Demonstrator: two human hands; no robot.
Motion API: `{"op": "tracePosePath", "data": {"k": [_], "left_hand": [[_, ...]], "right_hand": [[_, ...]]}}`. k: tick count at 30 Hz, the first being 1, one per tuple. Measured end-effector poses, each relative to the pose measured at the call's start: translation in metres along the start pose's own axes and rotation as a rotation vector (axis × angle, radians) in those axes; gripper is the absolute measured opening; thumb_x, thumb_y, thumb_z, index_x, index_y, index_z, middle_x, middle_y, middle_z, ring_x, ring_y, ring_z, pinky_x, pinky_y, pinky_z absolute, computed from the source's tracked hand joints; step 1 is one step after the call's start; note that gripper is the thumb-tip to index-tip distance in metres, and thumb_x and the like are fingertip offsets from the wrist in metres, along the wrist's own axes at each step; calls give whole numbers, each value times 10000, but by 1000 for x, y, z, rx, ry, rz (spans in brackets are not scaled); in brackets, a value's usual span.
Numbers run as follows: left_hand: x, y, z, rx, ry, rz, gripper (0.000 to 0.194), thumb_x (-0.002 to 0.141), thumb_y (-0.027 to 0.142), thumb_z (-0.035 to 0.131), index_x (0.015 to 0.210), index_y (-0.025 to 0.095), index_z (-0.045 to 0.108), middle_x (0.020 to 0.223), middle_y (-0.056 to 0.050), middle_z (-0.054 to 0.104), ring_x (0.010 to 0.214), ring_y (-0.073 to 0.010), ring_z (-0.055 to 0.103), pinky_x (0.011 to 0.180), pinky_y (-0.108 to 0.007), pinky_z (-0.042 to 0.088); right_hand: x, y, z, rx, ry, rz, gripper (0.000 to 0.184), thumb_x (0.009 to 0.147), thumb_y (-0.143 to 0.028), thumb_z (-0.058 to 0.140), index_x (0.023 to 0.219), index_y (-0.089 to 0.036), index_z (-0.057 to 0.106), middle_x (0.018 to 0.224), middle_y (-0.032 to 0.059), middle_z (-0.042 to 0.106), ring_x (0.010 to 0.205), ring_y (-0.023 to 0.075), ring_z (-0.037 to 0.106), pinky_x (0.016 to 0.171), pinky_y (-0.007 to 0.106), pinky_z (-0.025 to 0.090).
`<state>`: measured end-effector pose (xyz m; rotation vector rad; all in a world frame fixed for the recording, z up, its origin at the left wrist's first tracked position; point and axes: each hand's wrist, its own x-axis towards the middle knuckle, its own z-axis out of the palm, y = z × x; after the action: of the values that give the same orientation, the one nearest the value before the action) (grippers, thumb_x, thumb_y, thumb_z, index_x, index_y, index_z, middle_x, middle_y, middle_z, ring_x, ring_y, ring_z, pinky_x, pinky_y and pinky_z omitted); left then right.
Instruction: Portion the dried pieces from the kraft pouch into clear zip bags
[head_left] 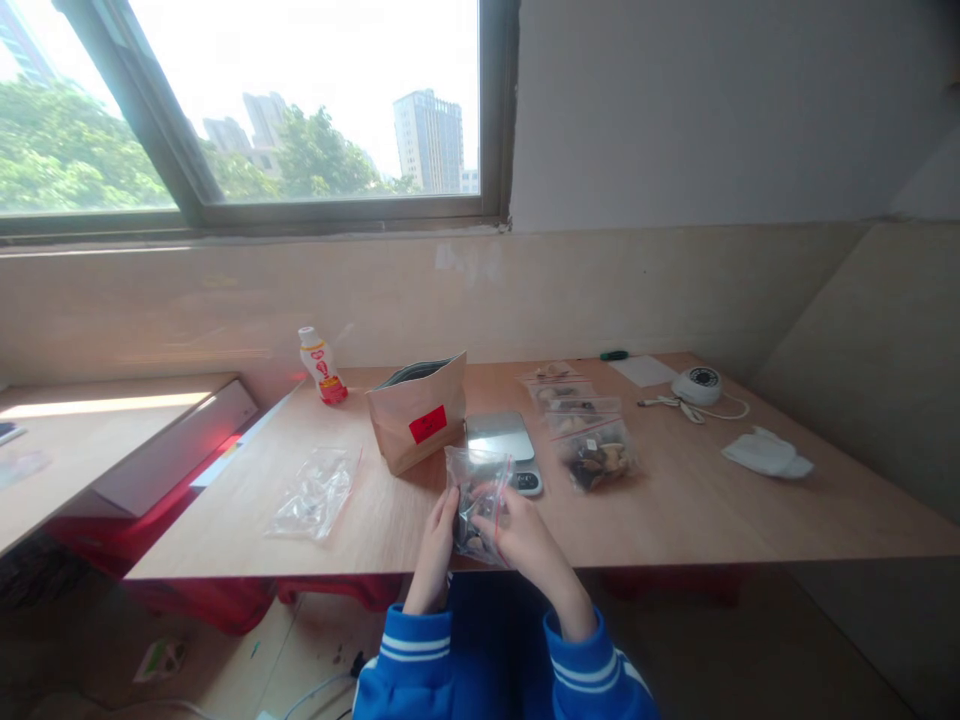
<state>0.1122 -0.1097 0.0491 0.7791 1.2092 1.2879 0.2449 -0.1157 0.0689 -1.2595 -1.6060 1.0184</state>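
blue sleeves (416, 648) end in a left hand (441, 520) closed on a clear bag (466, 515) at lower centre, right hand (519, 522) half-curled over its red edge (500, 500), hold unclear, the bag probably light, limp, slippery, best pinched along that edge.

Forearms (576, 608) angle inward, left grip (441, 520) and right grip (523, 525) facing each other closely

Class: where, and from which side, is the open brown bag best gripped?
I'd pinch the brown bag by its upper left edge, coming from the left: it stands upright, mouth open at the top, so a side grip should leave the opening free, and the scale sits close on its right.
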Motion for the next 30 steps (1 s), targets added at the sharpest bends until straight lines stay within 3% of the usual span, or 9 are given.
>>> {"op": "tracePosePath", "data": {"k": [10,21,25,30], "left_hand": [[15,-18,-9,-224,38,-79,381,769,401,615,1034,134,671,1118,-107,682,1165,-260,554,1003,-378,418],[19,-21,-11,-330,22,-146,417,776,401,614,1094,132,640,1149,-124,664,1127,-254,582,953,-367,463],[23,-23,-13,-347,46,-158,411,766,388,625,1086,130,634,1093,-120,686,1074,-250,614,915,-361,487],[30,-28,-14,-375,82,-180,407,750,403,627,1040,117,634,990,-123,712,1009,-262,642,920,-388,477]], "right_hand": [[2,-12,1,100,167,-81,79,751,-222,613,822,-200,640,830,25,670,737,175,633,713,296,516],[5,-10,-12,322,348,-55,234,722,-362,707,862,-182,653,852,58,701,783,201,664,743,335,545],[25,-34,-27,377,464,-160,254,737,-355,702,908,-180,633,884,59,691,803,189,656,751,328,540],[80,-86,-35,251,544,-480,186,799,-320,642,928,-191,605,934,57,664,852,173,634,810,317,515]]}}
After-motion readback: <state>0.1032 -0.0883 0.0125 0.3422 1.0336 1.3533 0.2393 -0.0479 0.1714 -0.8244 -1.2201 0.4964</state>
